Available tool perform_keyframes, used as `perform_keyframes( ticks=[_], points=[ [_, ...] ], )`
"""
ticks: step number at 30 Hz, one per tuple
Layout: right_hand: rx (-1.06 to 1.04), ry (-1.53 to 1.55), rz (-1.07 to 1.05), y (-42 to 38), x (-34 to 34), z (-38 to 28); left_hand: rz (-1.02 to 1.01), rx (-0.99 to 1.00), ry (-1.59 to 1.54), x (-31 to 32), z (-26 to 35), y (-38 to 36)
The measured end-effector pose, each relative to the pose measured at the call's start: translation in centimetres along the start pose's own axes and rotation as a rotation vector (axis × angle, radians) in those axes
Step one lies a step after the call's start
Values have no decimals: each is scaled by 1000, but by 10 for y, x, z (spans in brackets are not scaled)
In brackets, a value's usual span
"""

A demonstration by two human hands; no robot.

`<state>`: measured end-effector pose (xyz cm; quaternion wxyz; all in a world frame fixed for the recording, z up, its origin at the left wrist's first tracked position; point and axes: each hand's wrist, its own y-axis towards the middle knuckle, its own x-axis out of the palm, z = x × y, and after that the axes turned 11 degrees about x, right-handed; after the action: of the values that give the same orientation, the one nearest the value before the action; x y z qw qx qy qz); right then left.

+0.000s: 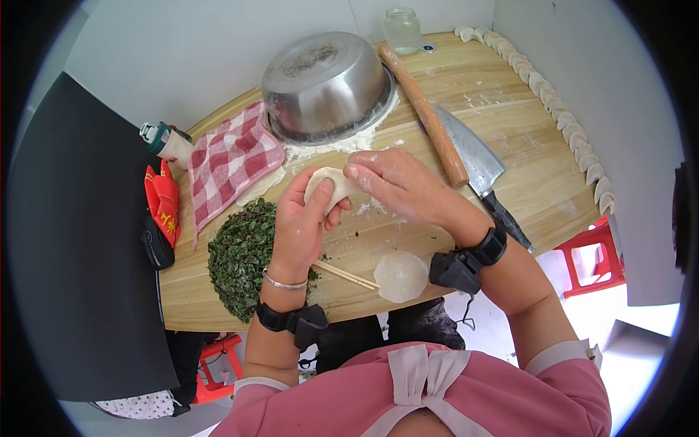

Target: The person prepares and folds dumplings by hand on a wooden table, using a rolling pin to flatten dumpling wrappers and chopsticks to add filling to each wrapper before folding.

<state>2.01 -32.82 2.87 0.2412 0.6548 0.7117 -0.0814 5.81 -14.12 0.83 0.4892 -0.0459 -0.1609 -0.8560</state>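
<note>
A folded dumpling (342, 188) of pale dough is held in my left hand (295, 229), thumb across its front and fingers curled behind. My right hand (404, 186), dusted with flour, has its thumb and fingers closed at the dumpling's right edge; the fingertips are partly hidden. Beside my left forearm lies a mound of chopped green filling (237, 251), partly covered by the arm. A pair of chopsticks (348, 274) points from it toward a round dough wrapper (402, 277), flat near the table's front edge.
An upturned metal basin (328, 87) sits on flour. A rolling pin (426, 113) lies across a cleaver (473, 149). Dumplings (557, 109) line the table's right edge. A checked cloth (237, 156), bottle (175, 146), red item (164, 200) and glass jar (402, 30) stand around.
</note>
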Motion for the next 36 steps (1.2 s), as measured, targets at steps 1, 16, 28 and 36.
perform_keyframes(
  ticks=[1, 16, 28, 36],
  points=[
    [-43, -30, 29, 1, 3, 2, 25, 14, -16, 2, 1, 1],
    [48, -71, 157, 0, 4, 0, 47, 214, 546, 10, 0, -1],
    [156, 153, 89, -1, 6, -3, 193, 344, 495, 14, 2, -1],
    [58, 206, 106, 0, 6, 4, 97, 412, 404, 12, -2, -2]
  ],
)
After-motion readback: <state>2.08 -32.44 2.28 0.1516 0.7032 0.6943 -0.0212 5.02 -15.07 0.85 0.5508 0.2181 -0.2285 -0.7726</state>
